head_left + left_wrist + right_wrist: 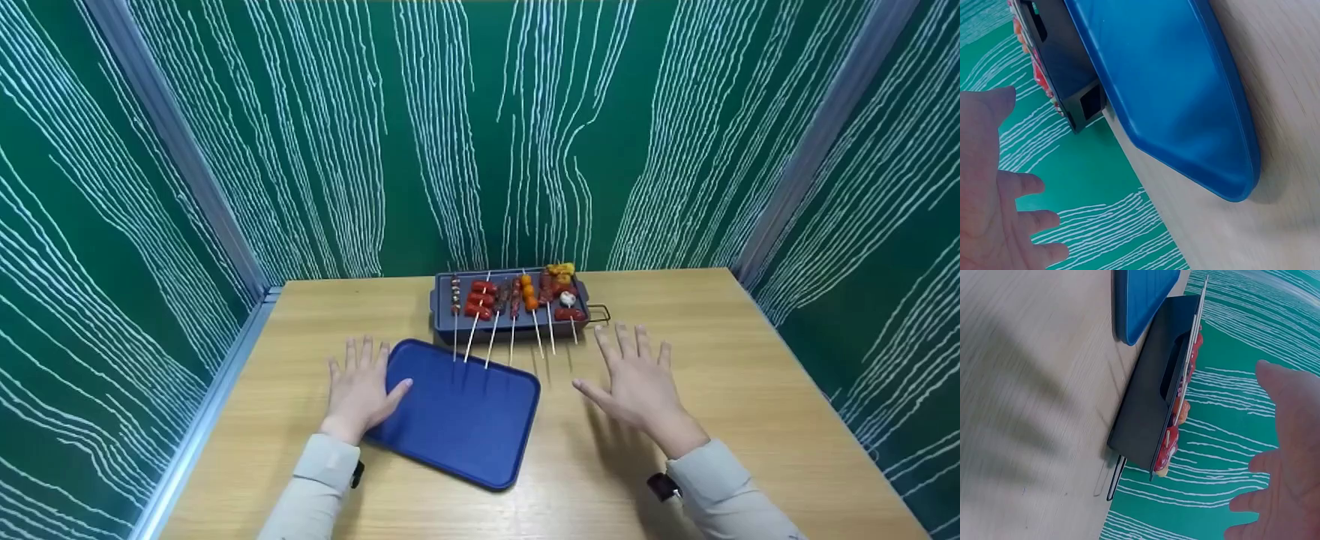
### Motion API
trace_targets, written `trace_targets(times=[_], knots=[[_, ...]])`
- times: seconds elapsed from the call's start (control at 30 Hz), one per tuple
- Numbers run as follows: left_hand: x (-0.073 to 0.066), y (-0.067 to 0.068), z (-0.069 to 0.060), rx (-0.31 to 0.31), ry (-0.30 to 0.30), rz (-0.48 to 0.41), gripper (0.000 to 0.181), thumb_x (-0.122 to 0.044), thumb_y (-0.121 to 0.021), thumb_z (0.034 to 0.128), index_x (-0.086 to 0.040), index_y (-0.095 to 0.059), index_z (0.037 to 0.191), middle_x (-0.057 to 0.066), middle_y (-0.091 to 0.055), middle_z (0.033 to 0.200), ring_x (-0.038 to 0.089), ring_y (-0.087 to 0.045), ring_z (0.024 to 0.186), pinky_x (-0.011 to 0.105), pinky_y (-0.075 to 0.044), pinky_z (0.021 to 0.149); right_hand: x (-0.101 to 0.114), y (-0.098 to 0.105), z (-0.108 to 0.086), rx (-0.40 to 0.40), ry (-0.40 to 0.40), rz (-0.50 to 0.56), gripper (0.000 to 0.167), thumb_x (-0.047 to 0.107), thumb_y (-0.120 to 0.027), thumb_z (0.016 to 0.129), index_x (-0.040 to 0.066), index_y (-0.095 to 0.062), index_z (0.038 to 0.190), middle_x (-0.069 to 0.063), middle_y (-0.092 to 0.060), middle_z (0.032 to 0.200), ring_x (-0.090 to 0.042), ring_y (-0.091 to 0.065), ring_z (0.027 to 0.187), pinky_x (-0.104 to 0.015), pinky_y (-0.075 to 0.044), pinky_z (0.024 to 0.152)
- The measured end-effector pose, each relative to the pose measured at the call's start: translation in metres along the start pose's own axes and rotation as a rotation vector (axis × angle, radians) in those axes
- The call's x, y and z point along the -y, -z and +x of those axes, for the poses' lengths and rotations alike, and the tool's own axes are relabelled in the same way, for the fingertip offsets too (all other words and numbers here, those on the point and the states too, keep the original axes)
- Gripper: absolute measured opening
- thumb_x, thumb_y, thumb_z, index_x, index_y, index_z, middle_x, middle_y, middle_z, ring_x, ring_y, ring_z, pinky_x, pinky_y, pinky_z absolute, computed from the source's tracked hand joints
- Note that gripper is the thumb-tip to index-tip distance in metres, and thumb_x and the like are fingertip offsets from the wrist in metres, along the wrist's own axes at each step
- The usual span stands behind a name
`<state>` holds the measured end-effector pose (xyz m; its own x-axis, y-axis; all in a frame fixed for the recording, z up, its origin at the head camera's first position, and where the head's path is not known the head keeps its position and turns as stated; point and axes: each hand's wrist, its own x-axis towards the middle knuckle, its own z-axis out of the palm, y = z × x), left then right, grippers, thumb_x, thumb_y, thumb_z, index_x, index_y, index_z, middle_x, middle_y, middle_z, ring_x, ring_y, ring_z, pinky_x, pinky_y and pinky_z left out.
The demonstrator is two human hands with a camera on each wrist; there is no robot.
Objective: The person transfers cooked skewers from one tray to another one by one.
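A blue tray lies turned at an angle on the wooden table. Behind it stands a dark grill with several skewers laid across its top, their sticks reaching forward toward the tray. The left hand, fingers spread, hovers by the tray's left edge and holds nothing. To the right of the tray, the right hand is spread in the air above the table, also empty. In the left wrist view the left hand is clear of the blue tray; in the right wrist view the right hand is apart from the grill.
Green walls with white wavy lines rise behind and beside the wooden table. A wire handle sticks out from the grill's right end. Both wrists carry small dark devices below light sleeves.
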<state>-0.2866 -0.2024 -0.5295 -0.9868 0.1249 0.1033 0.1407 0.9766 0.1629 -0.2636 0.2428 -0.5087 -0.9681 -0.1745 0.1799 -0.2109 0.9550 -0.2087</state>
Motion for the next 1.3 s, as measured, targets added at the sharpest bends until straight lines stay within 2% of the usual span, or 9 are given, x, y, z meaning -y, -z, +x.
trace_targets(times=[0.23,0.4,0.6,0.8,0.93,1.17,1.3], knots=[[0.004,-0.002,0.007,0.019,-0.001,-0.033,0.084,-0.059,-0.056,0.1058,-0.003,-0.039,0.167,0.027,-0.033,0.173,0.053,-0.023,0.163,0.077,-0.025,0.128,0.010,-0.003,0.003,-0.006,0.022,0.004,0.104,0.074,-0.064,0.096,0.010,-0.031,0.171,-0.031,-0.029,0.173,-0.061,-0.025,0.158,-0.086,-0.016,0.123],[0.006,-0.002,0.009,0.017,-0.005,-0.052,0.081,-0.055,-0.059,0.1059,0.000,-0.042,0.164,0.029,-0.043,0.167,0.053,-0.036,0.157,0.073,-0.033,0.126,0.018,-0.005,0.006,-0.020,0.048,0.011,0.101,0.066,-0.070,0.095,0.005,-0.036,0.167,-0.033,-0.041,0.165,-0.060,-0.042,0.149,-0.084,-0.030,0.119],[0.007,-0.004,0.013,0.024,-0.010,-0.057,0.077,-0.051,-0.061,0.1066,0.001,-0.046,0.161,0.029,-0.052,0.160,0.050,-0.050,0.147,0.069,-0.043,0.121,0.029,-0.008,0.008,-0.006,0.071,0.021,0.100,0.066,-0.071,0.095,0.002,-0.039,0.165,-0.033,-0.048,0.160,-0.058,-0.053,0.140,-0.079,-0.043,0.113],[0.013,-0.008,0.015,0.029,-0.017,-0.057,0.070,-0.045,-0.064,0.1066,0.004,-0.051,0.156,0.030,-0.057,0.153,0.050,-0.056,0.141,0.068,-0.050,0.113,0.038,-0.016,0.011,0.004,0.085,0.015,0.100,0.066,-0.072,0.095,0.003,-0.039,0.166,-0.031,-0.053,0.157,-0.057,-0.057,0.135,-0.078,-0.048,0.108],[0.016,-0.011,0.017,0.034,-0.021,-0.060,0.068,-0.043,-0.064,0.1072,0.005,-0.053,0.154,0.031,-0.058,0.152,0.051,-0.057,0.139,0.068,-0.050,0.113,0.042,-0.022,0.011,0.009,0.090,0.038,0.097,0.061,-0.076,0.095,0.002,-0.041,0.164,-0.031,-0.058,0.151,-0.055,-0.059,0.134,-0.076,-0.050,0.107],[0.024,-0.019,0.020,0.037,-0.028,-0.042,0.064,-0.039,-0.067,0.1063,0.006,-0.056,0.150,0.032,-0.062,0.144,0.051,-0.061,0.132,0.067,-0.054,0.108,0.050,-0.034,0.010,0.053,0.081,0.112,0.092,0.051,-0.080,0.094,0.000,-0.045,0.161,-0.034,-0.055,0.154,-0.056,-0.059,0.134,-0.074,-0.050,0.110],[0.027,-0.022,0.022,0.045,-0.026,-0.032,0.061,-0.035,-0.069,0.1057,0.007,-0.057,0.148,0.032,-0.062,0.142,0.051,-0.062,0.130,0.066,-0.055,0.106,0.055,-0.042,0.007,0.084,0.070,0.176,0.088,0.046,-0.083,0.093,-0.003,-0.047,0.158,-0.038,-0.058,0.148,-0.057,-0.064,0.127,-0.071,-0.054,0.107]])
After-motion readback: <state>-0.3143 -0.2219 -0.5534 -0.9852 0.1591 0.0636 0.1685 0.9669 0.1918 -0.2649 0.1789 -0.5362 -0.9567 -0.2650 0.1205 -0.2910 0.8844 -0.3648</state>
